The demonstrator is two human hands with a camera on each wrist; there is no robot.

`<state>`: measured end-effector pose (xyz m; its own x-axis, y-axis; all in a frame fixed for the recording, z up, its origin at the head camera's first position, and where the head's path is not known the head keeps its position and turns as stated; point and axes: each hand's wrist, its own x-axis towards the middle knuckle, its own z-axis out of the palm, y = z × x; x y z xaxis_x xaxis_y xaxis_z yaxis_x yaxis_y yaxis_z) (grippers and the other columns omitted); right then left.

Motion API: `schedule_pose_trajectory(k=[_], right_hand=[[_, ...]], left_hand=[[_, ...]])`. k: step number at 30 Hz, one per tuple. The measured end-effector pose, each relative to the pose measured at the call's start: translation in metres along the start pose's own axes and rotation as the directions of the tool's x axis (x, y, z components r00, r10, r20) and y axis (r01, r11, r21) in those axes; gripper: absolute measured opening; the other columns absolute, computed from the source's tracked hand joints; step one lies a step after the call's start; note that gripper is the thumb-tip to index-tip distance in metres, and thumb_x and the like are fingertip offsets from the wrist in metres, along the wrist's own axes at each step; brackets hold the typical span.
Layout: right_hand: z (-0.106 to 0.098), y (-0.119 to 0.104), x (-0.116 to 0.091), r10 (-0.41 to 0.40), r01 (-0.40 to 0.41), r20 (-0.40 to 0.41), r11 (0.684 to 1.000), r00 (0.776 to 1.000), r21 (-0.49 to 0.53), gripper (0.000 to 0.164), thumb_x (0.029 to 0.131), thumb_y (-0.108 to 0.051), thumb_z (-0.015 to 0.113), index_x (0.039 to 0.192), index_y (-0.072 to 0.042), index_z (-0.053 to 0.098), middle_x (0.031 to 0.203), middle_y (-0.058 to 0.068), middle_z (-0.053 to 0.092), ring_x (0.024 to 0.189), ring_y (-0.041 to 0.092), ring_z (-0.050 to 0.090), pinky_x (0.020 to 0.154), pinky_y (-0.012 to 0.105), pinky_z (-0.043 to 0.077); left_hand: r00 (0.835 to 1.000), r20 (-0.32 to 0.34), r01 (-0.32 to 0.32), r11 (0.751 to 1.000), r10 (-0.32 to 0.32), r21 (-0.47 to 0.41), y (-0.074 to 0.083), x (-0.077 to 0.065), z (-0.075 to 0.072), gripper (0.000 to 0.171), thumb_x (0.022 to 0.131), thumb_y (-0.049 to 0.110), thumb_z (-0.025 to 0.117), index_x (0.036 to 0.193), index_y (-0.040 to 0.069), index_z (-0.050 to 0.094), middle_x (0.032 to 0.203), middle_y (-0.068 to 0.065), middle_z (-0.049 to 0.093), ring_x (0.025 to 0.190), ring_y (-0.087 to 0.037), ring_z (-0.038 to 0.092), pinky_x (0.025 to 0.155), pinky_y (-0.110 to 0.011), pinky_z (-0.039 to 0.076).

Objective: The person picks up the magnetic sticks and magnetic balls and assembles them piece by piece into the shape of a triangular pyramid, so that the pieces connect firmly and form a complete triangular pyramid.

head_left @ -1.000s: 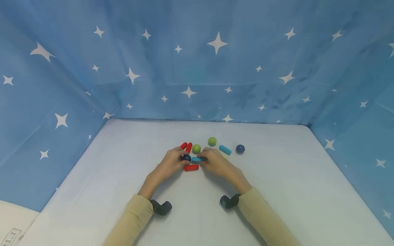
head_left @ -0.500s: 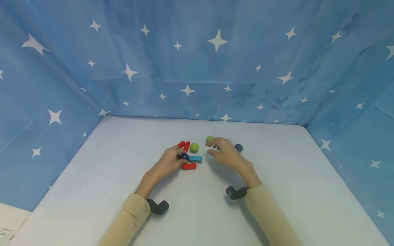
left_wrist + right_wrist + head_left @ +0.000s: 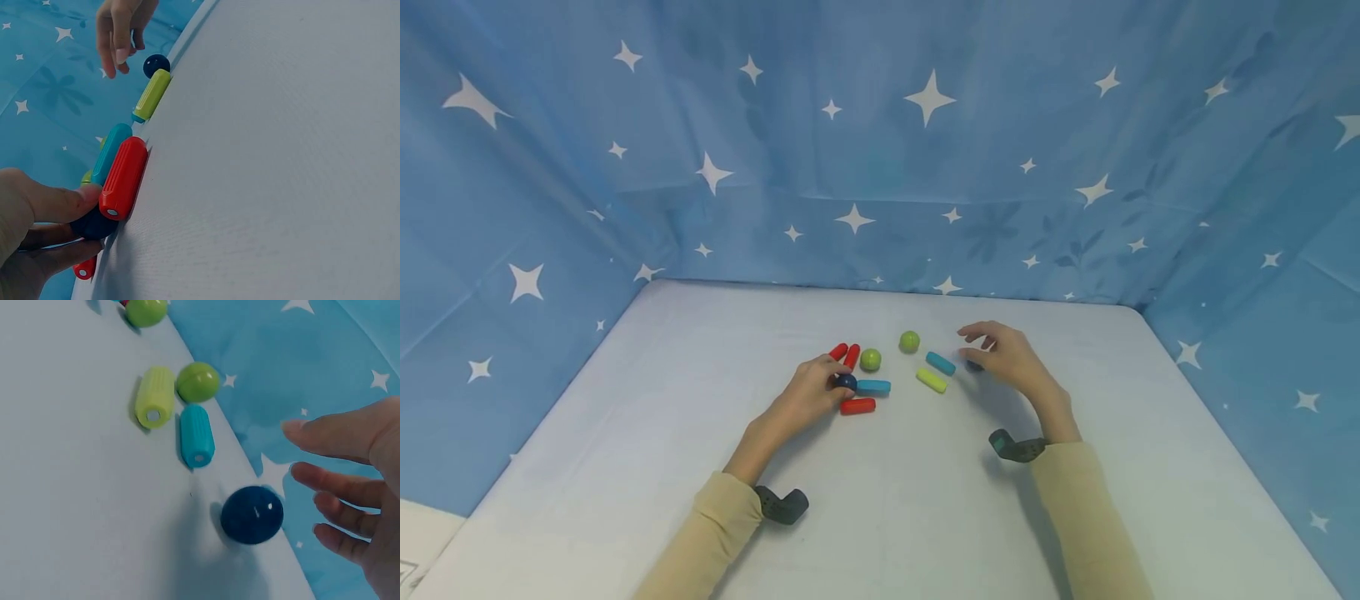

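Note:
My left hand (image 3: 801,398) pinches a dark blue ball (image 3: 847,382) between thumb and fingers. A light blue rod (image 3: 875,387) lies with one end against that ball. Just in front of them is a red rod (image 3: 858,406), its metal-tipped end near my thumb in the left wrist view. Over on the right, my right hand (image 3: 1017,364) hovers above a second dark blue ball (image 3: 252,515), thumb and fingers spread apart and holding nothing. In the head view the hand mostly covers that ball; the right wrist view shows it whole on the white surface.
Two more red rods (image 3: 852,357) lie behind the left hand, near a green ball (image 3: 870,359). Between the hands are another green ball (image 3: 909,341), a second light blue rod (image 3: 940,363) and a yellow-green rod (image 3: 932,381). Blue star-patterned cloth (image 3: 880,167) walls the white table (image 3: 887,500).
My right hand has let go of the light blue rod beside the left ball and moved right, over the other dark blue ball. The left hand keeps its pinch.

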<state>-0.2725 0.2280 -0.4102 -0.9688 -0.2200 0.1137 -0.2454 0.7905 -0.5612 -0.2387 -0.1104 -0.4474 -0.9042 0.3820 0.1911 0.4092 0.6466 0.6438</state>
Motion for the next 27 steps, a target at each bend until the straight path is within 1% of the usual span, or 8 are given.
schedule_pose_trajectory(k=[3,5,9,12,17,21,24,27], right_hand=[[-0.002,0.009,0.000,0.035,-0.035,-0.002,0.999,0.999,0.011,0.040,0.097,-0.025,0.072,0.133,-0.008,0.068,0.128,0.015,0.069,0.111,0.035,0.061,0.087,0.048,0.054],[-0.004,0.014,0.000,0.053,-0.053,0.014,0.998,0.999,0.023,0.042,0.097,-0.026,0.072,0.134,-0.006,0.066,0.131,0.017,0.067,0.117,0.039,0.060,0.093,0.053,0.053],[-0.006,0.022,-0.003,0.104,-0.107,0.079,0.994,0.991,0.038,0.046,0.097,-0.026,0.071,0.137,-0.004,0.063,0.136,0.020,0.064,0.125,0.042,0.058,0.100,0.058,0.051],[-0.006,0.025,-0.004,0.124,-0.130,0.120,0.991,0.985,0.036,0.046,0.097,-0.024,0.071,0.137,-0.005,0.063,0.136,0.020,0.064,0.125,0.042,0.059,0.101,0.058,0.050],[-0.005,0.027,-0.004,0.092,-0.096,0.143,0.995,0.986,0.021,0.043,0.097,-0.020,0.070,0.134,-0.001,0.064,0.130,0.021,0.068,0.121,0.041,0.063,0.100,0.056,0.052],[-0.004,0.023,-0.003,0.079,-0.082,0.136,0.996,0.988,0.018,0.042,0.097,-0.021,0.070,0.133,0.000,0.065,0.130,0.021,0.068,0.122,0.041,0.063,0.102,0.056,0.052],[-0.006,0.016,-0.002,0.065,-0.071,0.128,0.996,0.990,0.045,0.043,0.097,-0.022,0.071,0.134,-0.003,0.065,0.131,0.020,0.068,0.124,0.040,0.064,0.103,0.056,0.051],[-0.007,0.006,-0.002,0.027,-0.040,0.130,0.994,0.991,0.098,0.043,0.096,-0.022,0.072,0.134,-0.003,0.066,0.130,0.019,0.069,0.123,0.039,0.065,0.104,0.055,0.051]], left_hand=[[1.000,-0.005,0.001,1.000,-0.001,0.002,0.000,-0.001,0.000,0.034,0.089,0.005,0.079,0.120,-0.006,0.071,0.107,-0.016,0.068,0.095,-0.023,0.068,0.082,-0.034,0.061],[1.000,-0.006,0.002,1.000,-0.002,0.001,0.000,-0.001,0.000,0.034,0.089,0.005,0.078,0.120,-0.006,0.071,0.108,-0.016,0.068,0.096,-0.024,0.068,0.083,-0.035,0.061],[1.000,-0.006,0.000,1.000,0.000,-0.010,0.002,-0.002,-0.001,0.035,0.089,0.006,0.078,0.121,-0.007,0.071,0.109,-0.017,0.068,0.097,-0.025,0.068,0.084,-0.036,0.061],[1.000,-0.007,-0.003,1.000,0.003,-0.015,0.002,-0.002,-0.002,0.034,0.089,0.005,0.078,0.120,-0.007,0.071,0.110,-0.017,0.068,0.098,-0.026,0.069,0.085,-0.036,0.061],[1.000,-0.007,-0.001,1.000,0.001,-0.021,0.003,-0.003,-0.002,0.033,0.090,0.005,0.077,0.120,-0.007,0.071,0.110,-0.017,0.068,0.100,-0.026,0.069,0.086,-0.036,0.061],[1.000,-0.004,0.007,1.000,-0.007,-0.028,0.003,-0.003,-0.002,0.033,0.090,0.005,0.077,0.121,-0.007,0.070,0.109,-0.016,0.068,0.100,-0.025,0.069,0.086,-0.036,0.061],[1.000,-0.003,0.007,1.000,-0.007,-0.028,0.003,-0.003,-0.001,0.033,0.091,0.005,0.077,0.120,-0.007,0.071,0.110,-0.016,0.068,0.100,-0.026,0.069,0.086,-0.036,0.061],[1.000,-0.002,0.001,1.000,-0.001,-0.024,0.004,-0.002,-0.001,0.032,0.091,0.005,0.077,0.120,-0.007,0.071,0.109,-0.016,0.068,0.099,-0.025,0.069,0.086,-0.035,0.061]])
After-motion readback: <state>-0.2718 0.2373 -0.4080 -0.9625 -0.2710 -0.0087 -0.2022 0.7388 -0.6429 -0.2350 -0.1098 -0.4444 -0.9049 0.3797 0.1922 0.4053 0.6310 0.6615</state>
